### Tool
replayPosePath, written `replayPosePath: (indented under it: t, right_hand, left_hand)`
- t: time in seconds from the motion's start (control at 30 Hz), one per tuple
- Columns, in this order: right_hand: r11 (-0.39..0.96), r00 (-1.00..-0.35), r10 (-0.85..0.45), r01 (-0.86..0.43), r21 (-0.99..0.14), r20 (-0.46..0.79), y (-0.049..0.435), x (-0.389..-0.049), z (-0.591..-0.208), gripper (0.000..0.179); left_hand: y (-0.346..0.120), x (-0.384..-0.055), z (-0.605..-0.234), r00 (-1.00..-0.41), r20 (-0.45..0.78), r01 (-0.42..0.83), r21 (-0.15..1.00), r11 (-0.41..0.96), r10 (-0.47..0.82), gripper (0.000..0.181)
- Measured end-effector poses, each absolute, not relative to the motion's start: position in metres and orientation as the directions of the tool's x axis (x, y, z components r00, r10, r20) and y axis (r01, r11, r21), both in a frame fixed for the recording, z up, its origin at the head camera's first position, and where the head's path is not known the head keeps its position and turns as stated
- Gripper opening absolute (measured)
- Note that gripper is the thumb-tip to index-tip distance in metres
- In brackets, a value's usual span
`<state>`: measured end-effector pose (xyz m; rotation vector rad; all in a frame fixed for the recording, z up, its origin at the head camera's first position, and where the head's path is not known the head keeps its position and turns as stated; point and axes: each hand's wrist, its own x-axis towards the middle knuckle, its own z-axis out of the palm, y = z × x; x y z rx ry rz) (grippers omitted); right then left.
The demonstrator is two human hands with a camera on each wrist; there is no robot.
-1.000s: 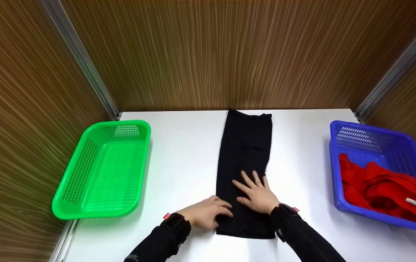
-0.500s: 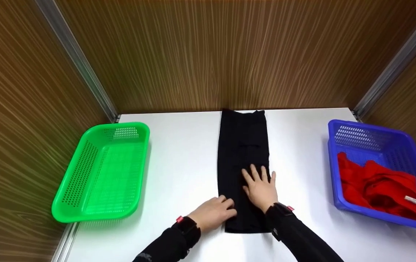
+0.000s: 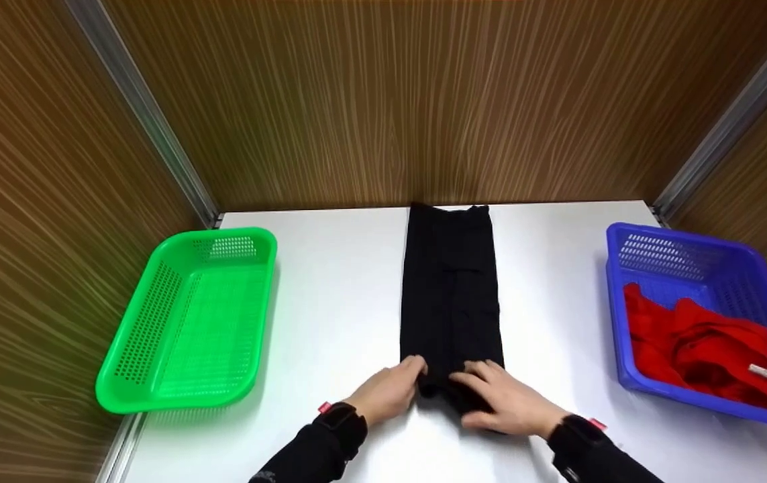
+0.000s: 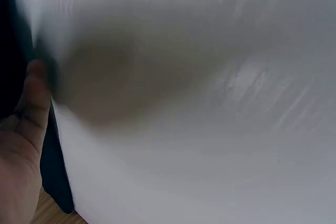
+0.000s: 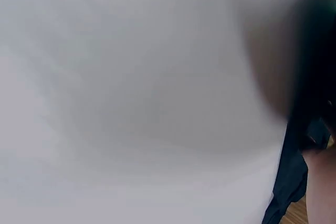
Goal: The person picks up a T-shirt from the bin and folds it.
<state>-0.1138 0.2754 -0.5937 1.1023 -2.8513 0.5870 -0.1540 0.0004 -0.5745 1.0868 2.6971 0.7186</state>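
Note:
A long, folded black garment (image 3: 450, 295) lies lengthwise on the white table, its far end near the back wall. My left hand (image 3: 388, 390) pinches its near left part, where the cloth is lifted and bunched. Over the near right part is my right hand (image 3: 507, 401), touching the cloth with bent fingers, the thumb spread apart from them. In the left wrist view, the left hand (image 4: 26, 140) shows beside the dark cloth (image 4: 55, 169). The right wrist view catches only part of the right hand (image 5: 321, 182) by the cloth (image 5: 289, 182); its fingertips are unclear.
On the left stands a green plastic basket (image 3: 264, 335) with nothing visible in it. A blue basket (image 3: 615, 322) at the right holds red cloth (image 3: 712, 349) with a white label. Wood-patterned walls enclose the white table (image 3: 336, 288) at the back and sides.
The right hand has left its flat, spread position on the garment and come down to the near right part. The left hand now pinches the near left part, raising the near edge.

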Motion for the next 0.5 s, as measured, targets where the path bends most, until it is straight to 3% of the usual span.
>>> replayPosePath:
  t: [0.1, 0.27, 0.4, 0.5]
  right_hand:
    - [0.68, -0.748, -0.655, -0.645, -0.349, 0.105, 0.279, -0.106, -0.591, 0.081]
    - [0.702, -0.762, -0.638, -0.637, -0.318, 0.116, 0.275, -0.106, -0.587, 0.049]
    - [0.702, -0.791, -0.606, -0.582, -0.41, 0.085, 0.276, -0.109, -0.583, 0.044]
    - [0.688, -0.787, -0.613, -0.573, -0.445, 0.066, 0.278, -0.112, -0.58, 0.041]
  left_hand:
    - [0.003, -0.156, -0.57, -0.771, 0.032, 0.535, 0.573, 0.62, 0.636, 0.015]
    - [0.004, -0.16, -0.568, -0.758, 0.059, 0.543, 0.608, 0.578, 0.65, 0.021]
    - [0.006, -0.159, -0.57, -0.689, 0.087, 0.665, 0.471, 0.579, 0.72, 0.048]
    - [0.007, -0.158, -0.57, -0.643, 0.151, 0.752, 0.308, 0.582, 0.751, 0.053]
